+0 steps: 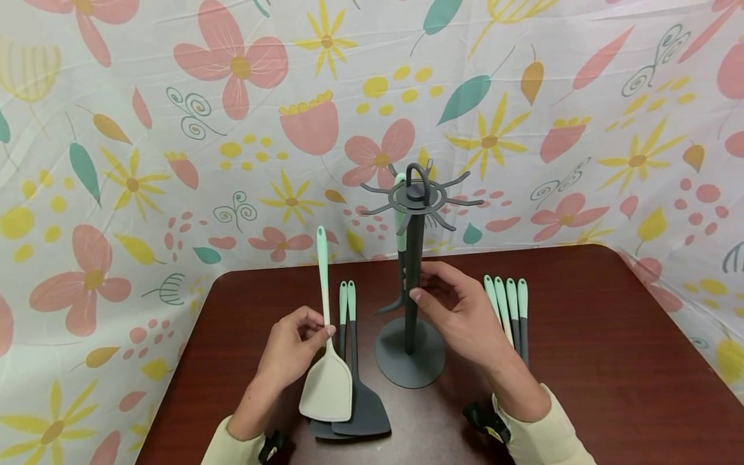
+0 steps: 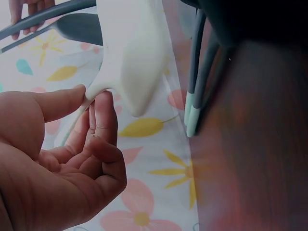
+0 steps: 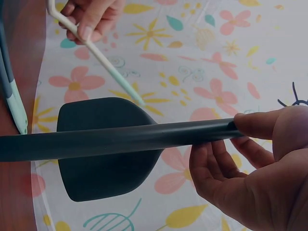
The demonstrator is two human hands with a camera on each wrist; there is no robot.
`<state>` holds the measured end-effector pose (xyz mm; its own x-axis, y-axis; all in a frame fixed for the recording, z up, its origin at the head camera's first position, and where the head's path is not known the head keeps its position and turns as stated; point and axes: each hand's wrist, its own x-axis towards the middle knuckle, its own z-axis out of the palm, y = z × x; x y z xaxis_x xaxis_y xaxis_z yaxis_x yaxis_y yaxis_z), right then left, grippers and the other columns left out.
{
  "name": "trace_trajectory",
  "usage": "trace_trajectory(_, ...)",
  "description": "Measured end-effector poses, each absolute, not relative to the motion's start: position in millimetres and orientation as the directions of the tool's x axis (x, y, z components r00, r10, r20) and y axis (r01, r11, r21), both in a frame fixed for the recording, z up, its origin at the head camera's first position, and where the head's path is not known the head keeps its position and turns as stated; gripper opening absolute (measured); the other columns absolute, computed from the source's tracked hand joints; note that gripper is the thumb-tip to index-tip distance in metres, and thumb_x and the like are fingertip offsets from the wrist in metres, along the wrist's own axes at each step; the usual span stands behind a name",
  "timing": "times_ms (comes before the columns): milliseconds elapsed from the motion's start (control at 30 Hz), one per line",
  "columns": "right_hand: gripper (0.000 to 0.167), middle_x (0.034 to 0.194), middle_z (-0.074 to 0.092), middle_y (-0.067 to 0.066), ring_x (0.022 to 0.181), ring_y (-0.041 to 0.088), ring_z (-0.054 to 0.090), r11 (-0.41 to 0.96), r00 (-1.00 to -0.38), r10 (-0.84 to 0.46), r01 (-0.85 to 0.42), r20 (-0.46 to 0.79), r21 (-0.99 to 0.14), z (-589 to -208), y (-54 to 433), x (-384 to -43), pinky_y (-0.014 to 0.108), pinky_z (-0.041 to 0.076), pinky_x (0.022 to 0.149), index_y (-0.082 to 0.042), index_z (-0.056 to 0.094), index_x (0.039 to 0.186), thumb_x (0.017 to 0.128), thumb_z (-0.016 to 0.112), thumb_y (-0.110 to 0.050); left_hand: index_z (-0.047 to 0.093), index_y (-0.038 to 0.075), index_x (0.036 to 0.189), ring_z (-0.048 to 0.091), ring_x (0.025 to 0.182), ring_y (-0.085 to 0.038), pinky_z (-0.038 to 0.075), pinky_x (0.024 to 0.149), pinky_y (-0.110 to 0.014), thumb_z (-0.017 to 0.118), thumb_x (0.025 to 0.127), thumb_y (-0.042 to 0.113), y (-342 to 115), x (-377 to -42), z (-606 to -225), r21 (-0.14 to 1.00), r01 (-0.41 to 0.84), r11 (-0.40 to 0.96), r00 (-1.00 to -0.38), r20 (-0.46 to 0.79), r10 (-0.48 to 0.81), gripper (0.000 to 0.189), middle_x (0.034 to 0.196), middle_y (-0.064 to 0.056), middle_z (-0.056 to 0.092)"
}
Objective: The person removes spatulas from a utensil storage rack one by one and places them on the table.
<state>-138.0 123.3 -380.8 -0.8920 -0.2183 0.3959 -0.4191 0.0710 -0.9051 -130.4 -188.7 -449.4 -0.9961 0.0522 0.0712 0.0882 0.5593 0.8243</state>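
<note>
My left hand (image 1: 293, 349) pinches the shaft of a cream turner (image 1: 327, 391) just above its blade, with the mint handle pointing up. Below it on the table lie two dark grey turners (image 1: 366, 413), partly overlapped by the cream blade. A dark grey utensil stand (image 1: 411, 361) with a ring of curved hooks stands upright at the middle. Thumb and fingers of my right hand (image 1: 465, 316) grip its pole. A dark turner with a mint handle (image 1: 400, 226) hangs from a hook behind the pole; its wide blade (image 3: 103, 113) shows in the right wrist view.
Several utensils with mint handles (image 1: 506, 297) lie side by side to the right, their lower ends hidden behind my right hand and forearm. The brown table (image 1: 604, 336) ends at a flower-printed cloth (image 1: 232, 168) behind it.
</note>
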Motion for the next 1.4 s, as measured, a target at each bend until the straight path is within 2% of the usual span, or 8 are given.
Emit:
trace_trajectory(167,0.033,0.112,0.072,0.009,0.098,0.033,0.070,0.073,-0.892,-0.216,-0.420,0.397,-0.904,-381,124,-138,0.030,0.062,0.077,-0.013,0.072,0.132,0.102,0.069,0.000,0.072,0.017,0.097,0.062,0.071,-0.017,0.048,0.059,-0.029,0.082,0.096,0.021,-190,-134,-455,0.830,0.062,0.555,-0.997,0.031,0.066,0.010,0.081,0.004,0.070)
trace_trajectory(400,0.032,0.113,0.072,0.010,0.098,0.034,0.070,0.069,-0.889,-0.219,-0.425,0.402,-0.903,-381,124,-137,0.030,0.062,0.078,-0.013,0.071,0.132,0.102,0.068,-0.001,0.073,0.014,0.098,0.071,0.075,-0.033,0.051,0.057,-0.031,0.080,0.097,0.020,-186,-136,-460,0.860,0.017,0.509,-0.991,-0.055,0.124,0.010,0.078,-0.002,0.071)
trace_trajectory(767,0.032,0.113,0.072,0.010,0.099,0.030,0.070,0.065,-0.893,-0.219,-0.415,0.393,-0.907,-380,123,-137,0.032,0.062,0.078,-0.013,0.071,0.132,0.102,0.068,0.000,0.073,0.004,0.100,0.073,0.071,-0.024,0.056,0.064,-0.037,0.080,0.097,0.024,-179,-139,-472,0.889,-0.032,0.457,-0.974,-0.130,0.184,0.021,0.081,-0.006,0.072)
trace_trajectory(967,0.032,0.113,0.072,0.009,0.099,0.036,0.070,0.061,-0.895,-0.222,-0.409,0.387,-0.910,-380,123,-137,0.033,0.063,0.079,-0.013,0.071,0.132,0.102,0.068,0.000,0.074,0.005,0.100,0.073,0.070,-0.024,0.051,0.061,-0.033,0.081,0.096,0.027,-176,-144,-480,0.878,-0.057,0.475,-0.970,-0.161,0.182,0.024,0.080,-0.006,0.072)
trace_trajectory(1267,0.031,0.111,0.071,0.009,0.095,0.037,0.070,0.066,-0.899,-0.221,-0.400,0.378,-0.914,-380,123,-137,0.038,0.064,0.078,-0.011,0.071,0.131,0.102,0.069,-0.001,0.075,0.007,0.099,0.073,0.069,-0.024,0.051,0.062,-0.035,0.082,0.095,0.030,-168,-146,-488,0.862,-0.054,0.505,-0.960,-0.185,0.212,0.025,0.075,-0.004,0.072)
trace_trajectory(1400,0.032,0.112,0.071,0.010,0.096,0.038,0.070,0.058,-0.899,-0.224,-0.398,0.377,-0.915,-380,123,-137,0.036,0.064,0.078,-0.011,0.071,0.132,0.102,0.069,0.000,0.075,0.007,0.097,0.072,0.067,-0.022,0.049,0.060,-0.034,0.082,0.095,0.030,-165,-145,-491,0.841,-0.063,0.537,-0.961,-0.197,0.196,0.024,0.073,-0.003,0.072)
